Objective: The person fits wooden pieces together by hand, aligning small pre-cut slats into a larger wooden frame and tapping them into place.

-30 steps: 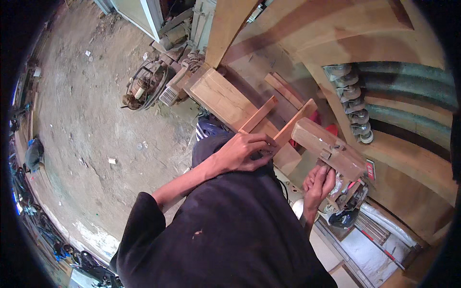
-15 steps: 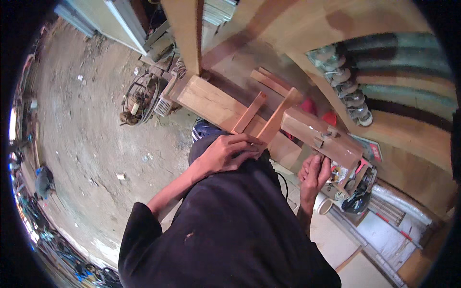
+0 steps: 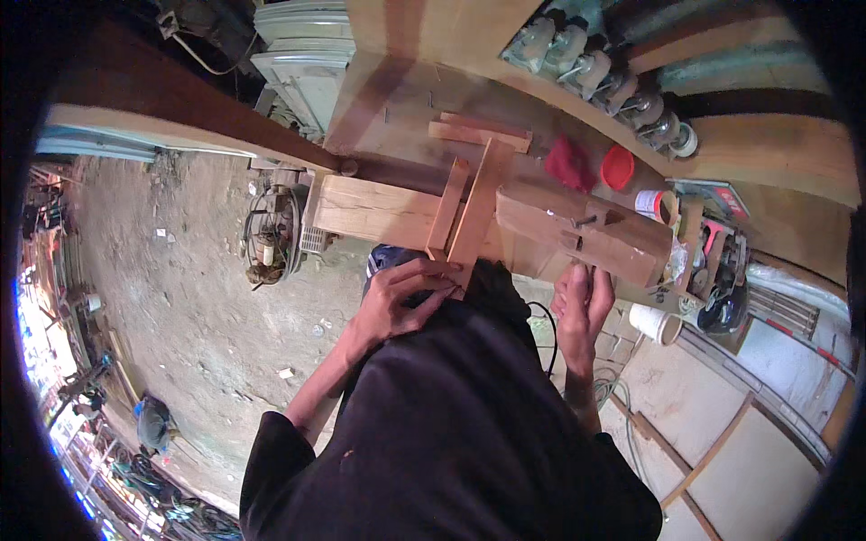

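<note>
My left hand (image 3: 406,298) is closed at the near end of a pale wooden strip (image 3: 480,206), its thumb and fingertips pinching the wood. A second, shorter strip (image 3: 447,209) runs beside it, and the two appear joined near my fingers. Both lie across a thick wooden plank (image 3: 379,213). On the right, my right hand (image 3: 585,302) is curled into a fist below a large wooden mallet (image 3: 537,218), seemingly round its handle, which the head mostly hides. The mallet head's left end is close to the long strip; whether they touch I cannot tell.
Two short wood pieces (image 3: 480,132) lie beyond the strips on the brown work surface. Further right are a red cloth (image 3: 570,164), a red round lid or bowl (image 3: 617,168) and a white cup (image 3: 655,325). A wooden post (image 3: 225,126) stands at left.
The whole view has turned, so the plank and strips sit at a different angle. Both hands keep their grip, and the mallet stays beside the strip.
</note>
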Motion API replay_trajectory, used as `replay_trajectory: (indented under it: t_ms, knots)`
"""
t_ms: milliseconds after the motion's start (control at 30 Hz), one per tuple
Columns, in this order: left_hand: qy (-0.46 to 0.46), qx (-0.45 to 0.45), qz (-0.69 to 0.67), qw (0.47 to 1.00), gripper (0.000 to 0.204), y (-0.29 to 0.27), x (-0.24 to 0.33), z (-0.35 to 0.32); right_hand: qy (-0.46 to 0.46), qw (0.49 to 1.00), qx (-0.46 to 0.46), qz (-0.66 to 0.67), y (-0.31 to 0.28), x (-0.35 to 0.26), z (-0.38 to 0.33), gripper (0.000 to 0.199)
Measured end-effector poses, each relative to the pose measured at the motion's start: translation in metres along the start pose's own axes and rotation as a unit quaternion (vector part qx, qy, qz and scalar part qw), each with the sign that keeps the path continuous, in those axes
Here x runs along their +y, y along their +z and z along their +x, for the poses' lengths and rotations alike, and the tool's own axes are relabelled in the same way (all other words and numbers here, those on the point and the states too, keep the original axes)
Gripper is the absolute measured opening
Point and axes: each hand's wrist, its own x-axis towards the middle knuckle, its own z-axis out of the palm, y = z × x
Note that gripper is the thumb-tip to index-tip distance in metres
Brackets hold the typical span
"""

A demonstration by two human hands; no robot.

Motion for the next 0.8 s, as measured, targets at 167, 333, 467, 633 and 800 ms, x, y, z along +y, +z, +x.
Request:
replay_trajectory:
  t_ms: [167, 333, 467, 633, 800]
  knots:
    - [-0.007, -0.014, 0.014, 1.000, 0.022, -0.001, 0.000, 0.000, -0.019, 0.999, 0.009, -0.036, -0.001, 0.004, 0.005, 0.023]
    - [-0.018, -0.018, 0.025, 0.999, 0.025, -0.003, 0.010, 0.009, 0.002, 1.000, 0.019, -0.021, -0.003, 0.001, 0.009, 0.019]
    - [0.089, -0.072, 0.066, 0.991, 0.037, -0.007, -0.006, 0.008, 0.010, 1.000, 0.014, -0.003, -0.004, 0.004, 0.013, 0.018]
    - [0.150, -0.139, 0.151, 0.967, 0.048, -0.025, -0.027, 0.008, -0.018, 1.000, -0.005, -0.009, -0.008, 0.010, 0.017, 0.023]
    - [0.179, -0.100, 0.163, 0.965, 0.049, -0.014, -0.042, 0.011, -0.004, 1.000, 0.019, 0.003, -0.010, 0.015, 0.011, 0.024]
